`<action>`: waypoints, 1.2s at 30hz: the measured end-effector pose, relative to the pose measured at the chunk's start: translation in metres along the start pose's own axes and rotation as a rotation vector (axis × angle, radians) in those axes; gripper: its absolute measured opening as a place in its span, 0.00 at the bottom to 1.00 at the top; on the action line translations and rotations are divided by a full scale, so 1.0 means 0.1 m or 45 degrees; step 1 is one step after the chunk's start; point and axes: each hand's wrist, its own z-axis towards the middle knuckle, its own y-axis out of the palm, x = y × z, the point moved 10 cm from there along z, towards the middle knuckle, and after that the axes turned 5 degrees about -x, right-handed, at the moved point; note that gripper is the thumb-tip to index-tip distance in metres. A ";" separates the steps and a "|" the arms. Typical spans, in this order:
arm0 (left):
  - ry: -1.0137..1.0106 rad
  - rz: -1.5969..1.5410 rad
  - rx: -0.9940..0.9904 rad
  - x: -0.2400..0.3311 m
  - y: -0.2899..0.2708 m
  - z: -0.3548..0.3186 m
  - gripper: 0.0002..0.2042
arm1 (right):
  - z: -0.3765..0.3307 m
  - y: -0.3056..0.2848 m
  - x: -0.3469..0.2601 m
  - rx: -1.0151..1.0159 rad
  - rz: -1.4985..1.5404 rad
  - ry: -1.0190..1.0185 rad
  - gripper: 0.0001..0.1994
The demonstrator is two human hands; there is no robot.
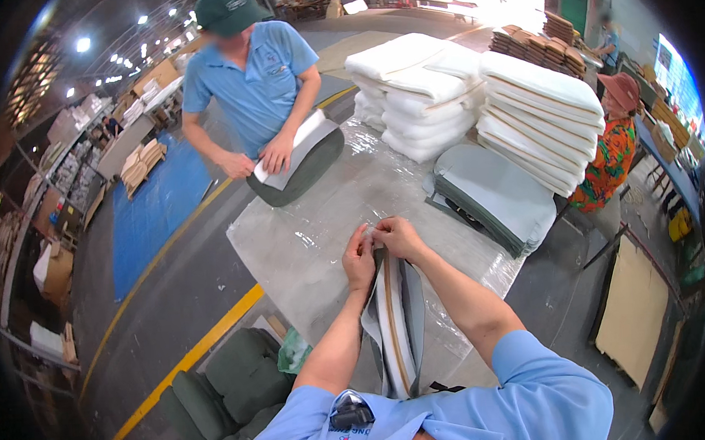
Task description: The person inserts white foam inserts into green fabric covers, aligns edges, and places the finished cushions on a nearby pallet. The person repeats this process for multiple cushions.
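Note:
Between my forearms a grey cushion cover [415, 300] stands on edge, its long opening facing up. White padding [386, 313] with a brown line along its middle shows inside. My left hand [359, 259] and my right hand [398, 238] meet at the cover's far end, fingers pinched closed on its edge. A small pale bit shows between the fingertips, too small to make out. Under the cover lies a table [306, 245] with a clear plastic sheet over it.
Across the table a person in a blue shirt handles another grey cushion cover [311, 163] with white padding. Tall stacks of white padding [540, 109] stand at the far side, beside a pile of grey covers [493, 190]. Dark green cushions [249, 374] lie at the lower left.

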 end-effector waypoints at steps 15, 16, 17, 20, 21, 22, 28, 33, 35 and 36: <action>-0.389 -0.281 0.400 -0.57 -0.91 -0.93 0.07 | -0.33 0.47 -0.18 0.178 -0.567 -0.305 0.33; -0.386 -0.222 0.443 -0.65 -1.15 -1.15 0.06 | -0.33 0.50 -0.20 0.165 -0.571 -0.320 0.33; -0.383 -0.166 0.471 -0.76 -1.41 -1.37 0.06 | -0.34 0.48 -0.21 0.165 -0.576 -0.327 0.32; -0.566 0.387 0.569 -0.96 -2.28 -1.97 0.07 | -0.39 0.36 -0.10 0.205 -0.626 -0.278 0.31; -0.567 0.555 0.601 -0.96 -2.61 -2.10 0.07 | -0.39 0.36 -0.08 0.214 -0.642 -0.277 0.31; -0.635 0.702 0.628 -1.00 -2.90 -2.21 0.07 | -0.39 0.37 -0.09 0.222 -0.656 -0.281 0.31; -0.917 1.368 -0.012 -1.58 -3.46 -2.14 0.09 | -0.37 0.48 -0.14 0.243 -0.669 -0.258 0.25; -1.122 1.463 -0.942 -2.31 -3.02 -2.45 0.15 | -0.33 0.61 -0.29 0.297 -0.730 -0.184 0.23; -1.172 1.320 -1.137 -2.44 -2.95 -2.52 0.18 | -0.32 0.64 -0.31 0.319 -0.727 -0.131 0.22; -1.185 1.249 -1.184 -2.45 -2.99 -2.52 0.19 | -0.31 0.67 -0.32 0.315 -0.717 -0.103 0.22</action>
